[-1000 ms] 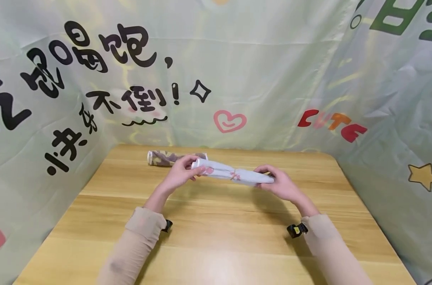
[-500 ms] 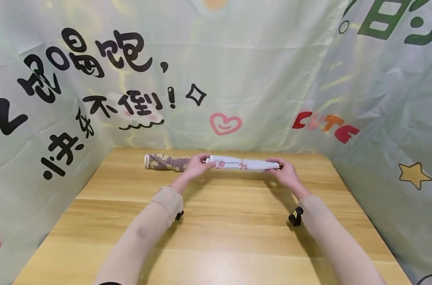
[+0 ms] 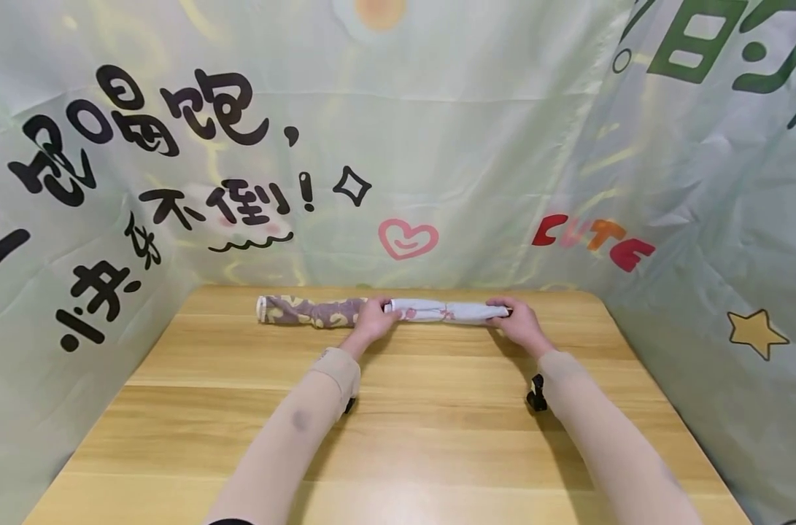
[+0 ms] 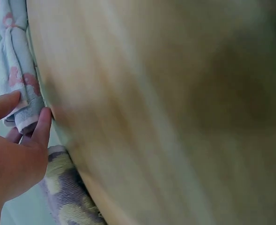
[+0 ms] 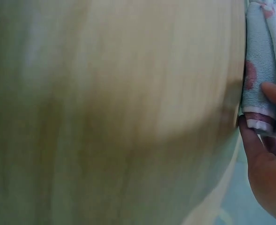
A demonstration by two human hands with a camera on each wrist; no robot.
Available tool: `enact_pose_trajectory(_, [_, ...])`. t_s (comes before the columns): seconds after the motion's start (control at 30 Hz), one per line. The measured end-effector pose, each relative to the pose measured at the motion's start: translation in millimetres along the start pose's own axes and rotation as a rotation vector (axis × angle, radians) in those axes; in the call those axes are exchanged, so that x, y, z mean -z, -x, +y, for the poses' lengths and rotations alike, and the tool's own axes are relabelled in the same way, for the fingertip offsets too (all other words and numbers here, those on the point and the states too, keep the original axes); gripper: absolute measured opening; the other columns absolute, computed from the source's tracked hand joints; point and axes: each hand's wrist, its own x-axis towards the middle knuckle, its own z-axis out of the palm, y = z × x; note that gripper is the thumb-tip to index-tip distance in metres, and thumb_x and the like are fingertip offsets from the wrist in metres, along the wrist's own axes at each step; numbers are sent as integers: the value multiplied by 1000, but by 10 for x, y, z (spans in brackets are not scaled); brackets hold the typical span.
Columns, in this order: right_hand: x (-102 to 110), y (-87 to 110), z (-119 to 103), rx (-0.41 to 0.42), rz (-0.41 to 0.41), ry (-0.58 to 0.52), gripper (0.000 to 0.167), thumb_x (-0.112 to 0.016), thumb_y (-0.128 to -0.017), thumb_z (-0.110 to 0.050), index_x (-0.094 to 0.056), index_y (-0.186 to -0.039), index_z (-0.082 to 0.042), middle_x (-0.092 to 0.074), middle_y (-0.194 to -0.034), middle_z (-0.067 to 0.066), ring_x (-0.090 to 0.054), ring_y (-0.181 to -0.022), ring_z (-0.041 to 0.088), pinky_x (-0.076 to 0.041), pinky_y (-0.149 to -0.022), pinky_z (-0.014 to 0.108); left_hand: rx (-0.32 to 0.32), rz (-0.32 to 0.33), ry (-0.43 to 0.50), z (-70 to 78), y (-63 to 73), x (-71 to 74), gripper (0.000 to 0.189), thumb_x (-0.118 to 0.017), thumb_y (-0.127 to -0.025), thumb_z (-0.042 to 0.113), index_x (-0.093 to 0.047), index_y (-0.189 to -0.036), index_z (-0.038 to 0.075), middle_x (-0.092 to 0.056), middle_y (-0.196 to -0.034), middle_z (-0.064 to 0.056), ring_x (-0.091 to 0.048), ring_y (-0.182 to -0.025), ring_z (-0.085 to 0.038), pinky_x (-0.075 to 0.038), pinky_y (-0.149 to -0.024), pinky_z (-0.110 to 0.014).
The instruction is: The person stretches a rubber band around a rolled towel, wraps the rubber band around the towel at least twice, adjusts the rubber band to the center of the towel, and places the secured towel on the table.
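Observation:
A rolled light-blue towel point(image 3: 446, 311) with pink figures lies lengthwise near the back edge of the table, tied around its middle. My left hand point(image 3: 375, 319) grips its left end, thumb on top and fingers around the far side. At the other end, my right hand point(image 3: 519, 323) holds the towel the same way. In both wrist views the towel's ends point(image 4: 27, 110) point(image 5: 262, 110) sit between thumb and fingers. Just left of my left hand is a rolled brown-purple towel point(image 3: 306, 311) with yellowish patches, in line with the blue one; my hand hides its right end.
The wooden table point(image 3: 411, 423) reaches from the rolls toward me. A printed fabric backdrop point(image 3: 503, 146) rises behind the table and along both sides. Dark wrist cameras point(image 3: 537, 394) sit at my sleeve cuffs.
Both hands have carried the blue towel away from me and lowered it to the back of the table. It has levelled out beside the brown-purple roll, which stays in place.

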Motion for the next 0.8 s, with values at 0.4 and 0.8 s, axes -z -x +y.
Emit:
enact_pose_trajectory(0.4, [28, -18, 22, 38, -40, 32, 46, -72, -99, -10, -60, -142, 0, -55, -145, 30, -55, -129, 45, -53, -97, 47, -11, -6, 30, 8, 24, 46, 48, -70, -100, 14, -58, -143, -2, -61, -140, -22, -58, -130, -37, -50, -108, -48])
enact_pose_trajectory(0.8, [546, 295, -251, 132, 71, 179, 55, -62, -105, -20, -45, -154, -2, -39, -158, 29, -33, -146, 52, -30, -116, 70, -176, 34, -189, 171, 224, 767, 65, -61, -104, 44, -44, -157, 11, -39, -163, -14, -36, -150, -37, -29, -122, -56])
